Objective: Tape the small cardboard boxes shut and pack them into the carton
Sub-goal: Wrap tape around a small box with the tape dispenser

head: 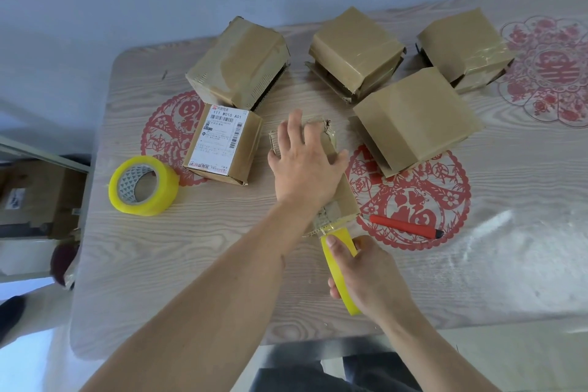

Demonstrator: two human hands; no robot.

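Observation:
A small cardboard box (345, 197) lies in the middle of the table (191, 258). My left hand (305, 162) presses flat on top of it with fingers spread. At the box's near end my right hand (366, 274) grips a yellow tape roll (339, 267), and clear tape runs from the roll onto the box's near edge. A second yellow tape roll (143, 185) lies at the left. A box with a white shipping label (222, 143) stands left of my left hand.
Several more small boxes wrapped in tape stand at the back: one behind the labelled box (238, 62), one at the middle (354, 51), one at the right (464, 48), one nearer (416, 118). A red utility knife (407, 226) lies right of the held box. A brown carton (38, 197) sits beyond the table's left edge.

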